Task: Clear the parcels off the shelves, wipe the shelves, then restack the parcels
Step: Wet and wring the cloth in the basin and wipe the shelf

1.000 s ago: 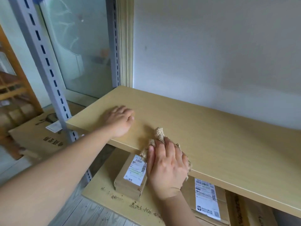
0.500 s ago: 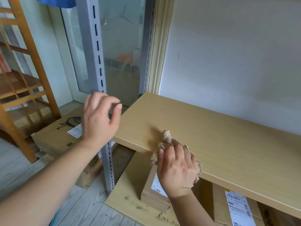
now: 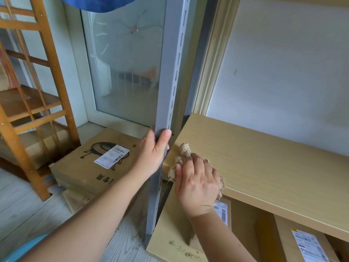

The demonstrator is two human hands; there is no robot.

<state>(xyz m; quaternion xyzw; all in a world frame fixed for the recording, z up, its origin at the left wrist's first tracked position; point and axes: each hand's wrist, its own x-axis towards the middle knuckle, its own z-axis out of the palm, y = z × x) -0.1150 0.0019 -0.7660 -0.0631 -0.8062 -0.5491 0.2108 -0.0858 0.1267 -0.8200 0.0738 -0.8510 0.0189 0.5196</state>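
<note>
A light wooden shelf board [image 3: 264,159] runs from the centre to the right, with nothing on it but a tan cloth [image 3: 184,152] at its front left corner. My right hand [image 3: 196,182] presses down on that cloth, fingers curled over it. My left hand [image 3: 154,154] grips the grey slotted metal upright [image 3: 166,82] just left of the shelf corner. Below, on the lower shelf [image 3: 170,241], stand labelled cardboard parcels [image 3: 306,244], one partly behind my right wrist. A large printed cardboard box [image 3: 94,167] lies on the floor to the left.
An orange wooden rack [image 3: 32,103] stands at the far left on the pale plank floor. A frosted glass door [image 3: 122,63] is behind the upright, a grey wall behind the shelf. Crumbs of debris lie on the lower shelf's front edge.
My left hand left the shelf top, swung left and took hold of the grey upright. My right hand with the cloth slid toward the shelf's left front corner. The view has turned left.
</note>
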